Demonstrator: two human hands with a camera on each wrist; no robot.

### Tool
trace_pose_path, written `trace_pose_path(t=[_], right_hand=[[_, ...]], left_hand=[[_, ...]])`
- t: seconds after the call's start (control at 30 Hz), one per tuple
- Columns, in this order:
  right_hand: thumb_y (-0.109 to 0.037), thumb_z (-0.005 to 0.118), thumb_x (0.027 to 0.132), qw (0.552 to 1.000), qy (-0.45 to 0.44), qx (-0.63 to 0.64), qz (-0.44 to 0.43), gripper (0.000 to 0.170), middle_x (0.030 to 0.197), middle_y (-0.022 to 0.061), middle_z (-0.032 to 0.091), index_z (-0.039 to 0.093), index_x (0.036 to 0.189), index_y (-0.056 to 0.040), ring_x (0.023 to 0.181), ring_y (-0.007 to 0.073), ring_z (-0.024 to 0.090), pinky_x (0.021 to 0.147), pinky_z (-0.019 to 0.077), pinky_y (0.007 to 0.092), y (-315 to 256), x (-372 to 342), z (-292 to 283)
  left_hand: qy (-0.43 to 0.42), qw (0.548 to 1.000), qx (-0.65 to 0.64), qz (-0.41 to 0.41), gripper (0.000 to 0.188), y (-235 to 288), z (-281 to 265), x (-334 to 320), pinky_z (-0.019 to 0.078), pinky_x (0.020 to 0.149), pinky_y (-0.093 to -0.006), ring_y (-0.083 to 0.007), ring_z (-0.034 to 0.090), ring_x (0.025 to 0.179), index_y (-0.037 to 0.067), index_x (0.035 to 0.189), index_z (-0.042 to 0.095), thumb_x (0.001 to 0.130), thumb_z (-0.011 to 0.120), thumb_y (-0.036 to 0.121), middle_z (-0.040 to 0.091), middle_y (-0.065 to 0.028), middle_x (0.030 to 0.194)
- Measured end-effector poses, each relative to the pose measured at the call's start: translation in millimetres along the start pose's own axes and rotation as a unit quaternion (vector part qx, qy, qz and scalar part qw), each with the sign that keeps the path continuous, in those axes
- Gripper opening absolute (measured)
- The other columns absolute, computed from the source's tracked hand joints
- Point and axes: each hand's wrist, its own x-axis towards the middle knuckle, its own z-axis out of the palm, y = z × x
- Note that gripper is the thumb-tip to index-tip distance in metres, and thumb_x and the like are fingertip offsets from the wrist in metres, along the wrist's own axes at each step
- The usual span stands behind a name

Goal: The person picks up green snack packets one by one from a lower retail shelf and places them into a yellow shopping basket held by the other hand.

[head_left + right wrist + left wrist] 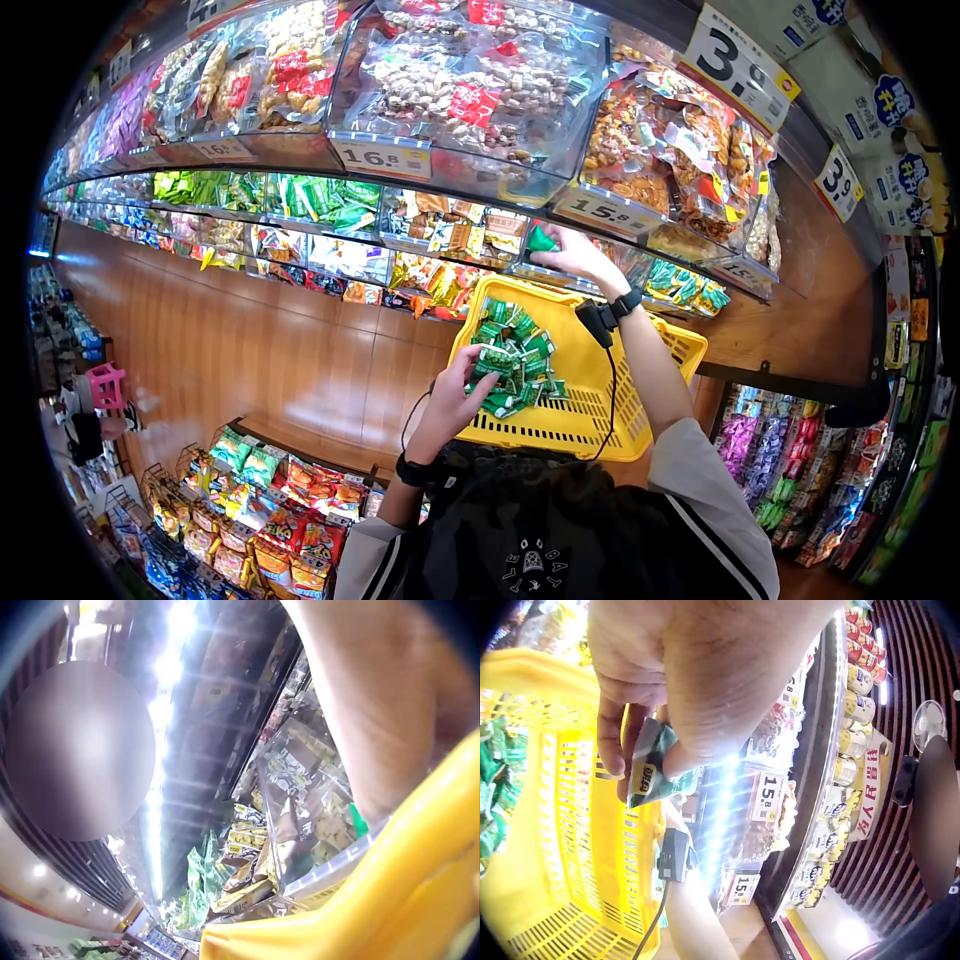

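My left hand [455, 402] is over the yellow shopping basket [580, 350]. In the left wrist view its thumb and fingers pinch a small green snack packet [651, 763]. Many similar green packets [520, 335] lie heaped inside the basket, partly behind that hand. Past the basket's far rim, my right hand [578, 256] reaches to a lower shelf bin and grips something green [543, 240], likely a packet too. Only a sliver of green [358, 821] shows under that hand in the right wrist view, with the basket's rim close in front.
Clear bins of bagged snacks [470, 90] with price tags [380, 157] overhang the lower shelf of small packets [320, 200]. A wooden panel [800, 320] stands at the right. Another snack rack [270, 510] is at the lower left. A camera cable [612, 400] hangs across the basket.
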Motion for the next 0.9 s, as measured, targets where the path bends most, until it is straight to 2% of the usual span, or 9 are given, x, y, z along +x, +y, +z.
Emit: trace_pose_path(t=[0.07, 0.13, 0.23, 0.37, 0.47, 0.53, 0.6, 0.7, 0.9], right_hand=[[-0.041, 0.077, 0.088, 0.975, 0.008, 0.191, 0.115, 0.046, 0.1, 0.0124, 0.075, 0.072, 0.115, -0.0041, 0.09, 0.0245, 0.07, 0.086, 0.0536, 0.036, -8, -5, -3], [-0.047, 0.073, 0.091, 0.981, -0.002, 0.159, 0.114, 0.052, 0.102, 0.0114, 0.075, 0.068, 0.121, -0.0052, 0.088, 0.0246, 0.072, 0.084, 0.0541, 0.0352, 6, 1, 0], [-0.054, 0.067, 0.093, 0.975, 0.193, -0.102, -0.037, 0.059, 0.114, 0.0159, 0.075, 0.065, 0.127, -0.0062, 0.097, 0.0282, 0.073, 0.089, 0.0544, 0.0348, 22, 2, 9], [-0.052, 0.066, 0.095, 0.993, 0.113, -0.027, 0.018, 0.054, 0.121, 0.0155, 0.073, 0.067, 0.126, -0.0074, 0.104, 0.0257, 0.072, 0.093, 0.0528, 0.0337, 8, -6, 4], [-0.049, 0.064, 0.098, 0.994, 0.072, 0.039, -0.071, 0.049, 0.122, 0.0131, 0.073, 0.07, 0.125, -0.008, 0.109, 0.0215, 0.07, 0.095, 0.0517, 0.0318, -3, -16, 4], [-0.044, 0.064, 0.099, 0.988, 0.087, 0.127, 0.005, 0.044, 0.12, 0.0099, 0.074, 0.072, 0.123, -0.0083, 0.106, 0.0193, 0.07, 0.093, 0.0518, 0.0311, 3, -14, 5], [-0.041, 0.07, 0.095, 0.986, 0.11, 0.124, -0.034, 0.042, 0.111, 0.0086, 0.075, 0.071, 0.123, -0.0086, 0.097, 0.0183, 0.07, 0.09, 0.0521, 0.0311, 12, -11, 6], [-0.032, 0.076, 0.087, 0.995, 0.073, 0.05, 0.04, 0.04, 0.093, 0.0063, 0.071, 0.072, 0.12, -0.0101, 0.084, 0.0164, 0.065, 0.081, 0.0527, 0.032, 21, -9, 9], [-0.028, 0.076, 0.09, 0.994, 0.048, 0.089, 0.05, 0.037, 0.094, 0.0041, 0.071, 0.07, 0.117, -0.0043, 0.081, 0.013, 0.067, 0.078, 0.0544, 0.029, 26, -5, 11]], left_hand=[[0.001, 1.0, 0.006, -0.002, 0.041, -1, 0, 0, 0.0517, 0.073, -0.0303, -0.0139, 0.064, 0.083, -0.001, 0.131, 0.05, 0.096, 0.07, 0.009, 0.068, -0.0117, 0.096], [-0.003, 1.0, 0.017, -0.007, 0.039, 1, 0, 2, 0.0515, 0.073, -0.0313, -0.0166, 0.065, 0.083, -0.001, 0.129, 0.051, 0.096, 0.071, 0.01, 0.068, -0.0125, 0.095], [-0.002, 0.999, 0.041, 0.008, 0.038, 5, 0, 7, 0.0522, 0.074, -0.0331, -0.0208, 0.066, 0.082, 0.0, 0.127, 0.053, 0.096, 0.071, 0.012, 0.068, -0.0136, 0.095], [-0.01, 0.998, 0.055, -0.004, 0.037, 9, -1, 11, 0.0528, 0.075, -0.0353, -0.0251, 0.067, 0.083, 0.001, 0.126, 0.054, 0.095, 0.071, 0.013, 0.069, -0.0154, 0.095], [-0.014, 0.997, 0.074, -0.001, 0.037, 9, -2, 12, 0.0533, 0.075, -0.0363, -0.0271, 0.068, 0.084, 0.001, 0.126, 0.054, 0.095, 0.071, 0.013, 0.069, -0.0165, 0.095], [-0.033, 0.996, 0.086, 0.009, 0.038, 9, -3, 12, 0.051, 0.075, -0.0274, -0.011, 0.063, 0.085, -0.001, 0.13, 0.05, 0.097, 0.068, 0.006, 0.068, -0.0079, 0.098], [-0.037, 0.996, 0.086, 0.006, 0.038, 11, -4, 12, 0.0515, 0.076, -0.0274, -0.0113, 0.064, 0.087, -0.001, 0.13, 0.05, 0.098, 0.068, 0.006, 0.068, -0.0083, 0.1], [-0.045, 0.996, 0.079, -0.003, 0.038, 10, -4, 12, 0.0526, 0.079, -0.0273, -0.0117, 0.066, 0.091, -0.001, 0.131, 0.05, 0.098, 0.067, 0.005, 0.07, -0.0092, 0.103], [-0.031, 0.998, 0.051, -0.009, 0.039, 7, -3, 13, 0.0544, 0.08, -0.0273, -0.0119, 0.067, 0.094, -0.001, 0.133, 0.049, 0.098, 0.067, 0.005, 0.071, -0.0086, 0.107]])
